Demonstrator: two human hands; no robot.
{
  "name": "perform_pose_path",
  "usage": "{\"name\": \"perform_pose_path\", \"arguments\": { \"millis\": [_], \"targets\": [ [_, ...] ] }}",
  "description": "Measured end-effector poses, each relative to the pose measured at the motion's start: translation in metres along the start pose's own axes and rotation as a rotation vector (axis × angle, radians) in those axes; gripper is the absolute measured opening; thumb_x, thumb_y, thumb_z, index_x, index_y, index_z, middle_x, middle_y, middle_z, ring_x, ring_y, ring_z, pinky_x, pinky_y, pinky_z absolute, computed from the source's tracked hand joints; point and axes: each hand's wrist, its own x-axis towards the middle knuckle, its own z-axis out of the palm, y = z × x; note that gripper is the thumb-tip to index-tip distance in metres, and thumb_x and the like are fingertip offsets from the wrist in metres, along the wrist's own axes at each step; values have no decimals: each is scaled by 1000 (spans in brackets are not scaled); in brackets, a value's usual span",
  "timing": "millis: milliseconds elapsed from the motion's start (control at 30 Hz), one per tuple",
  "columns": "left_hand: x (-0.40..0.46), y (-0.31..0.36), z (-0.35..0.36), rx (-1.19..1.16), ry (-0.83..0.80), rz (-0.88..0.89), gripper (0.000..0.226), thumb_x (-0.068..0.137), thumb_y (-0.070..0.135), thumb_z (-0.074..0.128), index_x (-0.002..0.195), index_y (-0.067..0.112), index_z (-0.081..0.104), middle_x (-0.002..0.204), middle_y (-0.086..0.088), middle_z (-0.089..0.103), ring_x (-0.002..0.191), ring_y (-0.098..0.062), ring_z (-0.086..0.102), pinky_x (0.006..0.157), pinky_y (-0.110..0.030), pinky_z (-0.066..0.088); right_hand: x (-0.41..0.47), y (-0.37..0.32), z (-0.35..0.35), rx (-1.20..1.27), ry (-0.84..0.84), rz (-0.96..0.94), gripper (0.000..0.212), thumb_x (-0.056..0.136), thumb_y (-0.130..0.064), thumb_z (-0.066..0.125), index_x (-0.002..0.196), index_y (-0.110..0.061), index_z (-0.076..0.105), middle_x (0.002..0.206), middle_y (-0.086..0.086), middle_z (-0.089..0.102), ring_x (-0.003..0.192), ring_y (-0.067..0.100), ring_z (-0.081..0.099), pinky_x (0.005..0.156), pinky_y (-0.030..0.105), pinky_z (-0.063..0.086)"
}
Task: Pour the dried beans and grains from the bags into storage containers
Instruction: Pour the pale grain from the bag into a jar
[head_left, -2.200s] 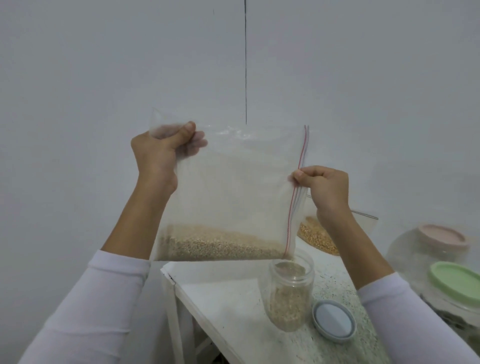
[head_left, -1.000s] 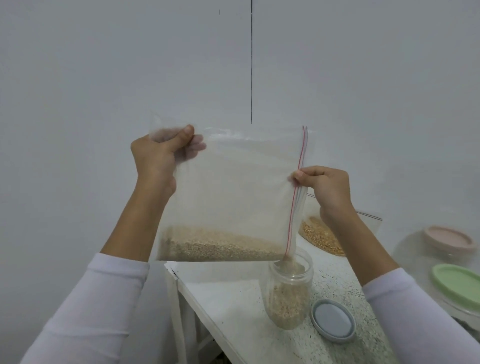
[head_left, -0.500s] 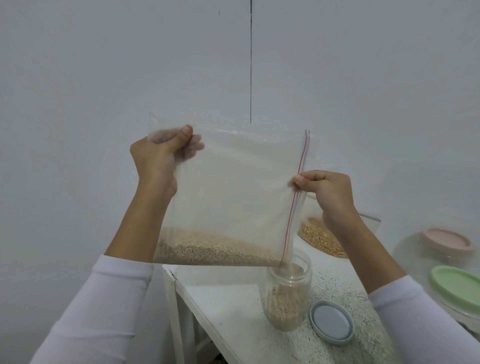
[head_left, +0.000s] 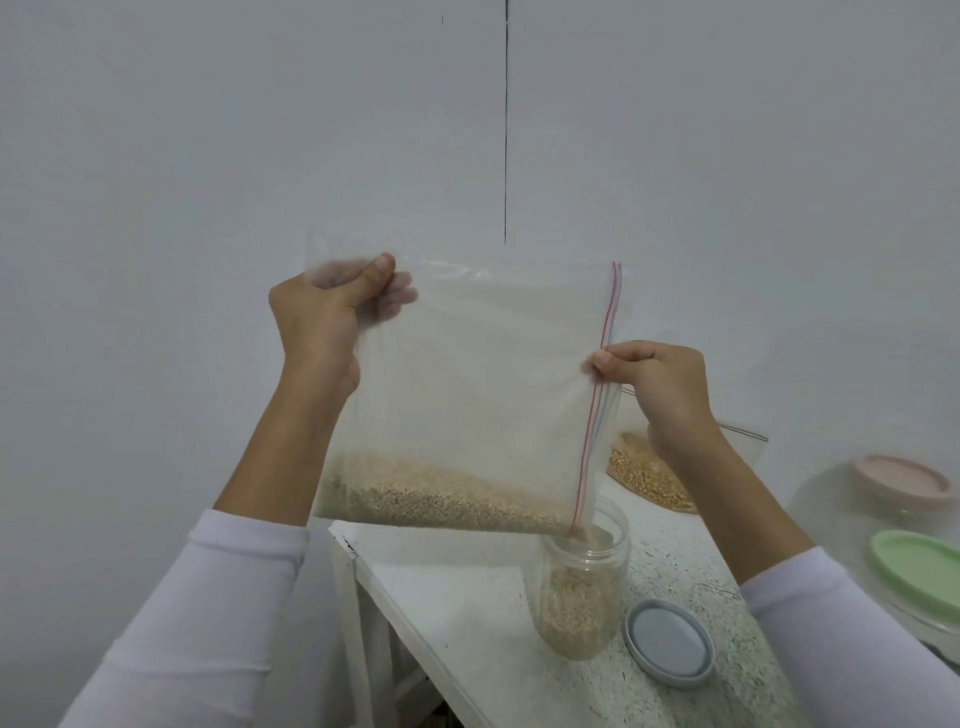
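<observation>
Left hand (head_left: 317, 322): grip clamped on the upper left corner of the zip bag (head_left: 467, 395), thumb in front, fingers behind the film. Right hand (head_left: 660, 387): grip pinched together on the red zip edge at the bag's right side. Bag held in the air, tilted; grain (head_left: 441, 499) lies along its lower edge, lowest corner at the mouth of the open jar (head_left: 582, 592). Jar upright on the desk (head_left: 467, 597), partly filled. Grey lid (head_left: 669, 644) lies just beside it. Second bag of yellow grain (head_left: 649, 478) lies behind.
</observation>
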Motion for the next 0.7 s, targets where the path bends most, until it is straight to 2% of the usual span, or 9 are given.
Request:
{"name": "perform_pose_path", "arguments": {
  "millis": [133,267,433,600,700],
  "targets": [
    [1,-1,-1,2,-13,-8,7,81,3,70,76,2,66,60,-4,70,55,-19,68,61,-25,55,1,0,-2,19,38,3,10,80,-1,69,70,-4,71,57,-4,67,57,2,61,60,-2,40],
    [2,-3,1,5,-19,-17,8,82,2,69,74,3,66,59,-4,69,54,-18,67,60,-24,55,1,2,-4,-15,11,13,11,79,-2,70,69,-6,71,56,-5,68,59,3,61,68,5,43],
    [3,-4,4,17,-28,-14,8,81,3,70,74,3,67,59,-4,69,55,-20,67,63,-27,56,1,3,-6,-10,18,15,12,79,-1,70,69,-7,71,57,-5,68,60,4,62,63,1,42],
    [5,-5,3,15,-30,-15,8,80,3,71,73,3,68,59,-5,69,55,-21,67,63,-28,56,0,2,-9,-31,1,5,12,79,-2,70,68,-7,71,58,-3,68,61,6,62,74,9,45],
    [4,-5,3,20,-35,-17,7,81,3,70,75,3,67,59,-4,69,55,-19,67,61,-25,55,-1,3,-9,-11,21,11,11,79,-2,70,69,-7,71,56,-7,68,59,-1,62,65,0,42]
  ]
}}
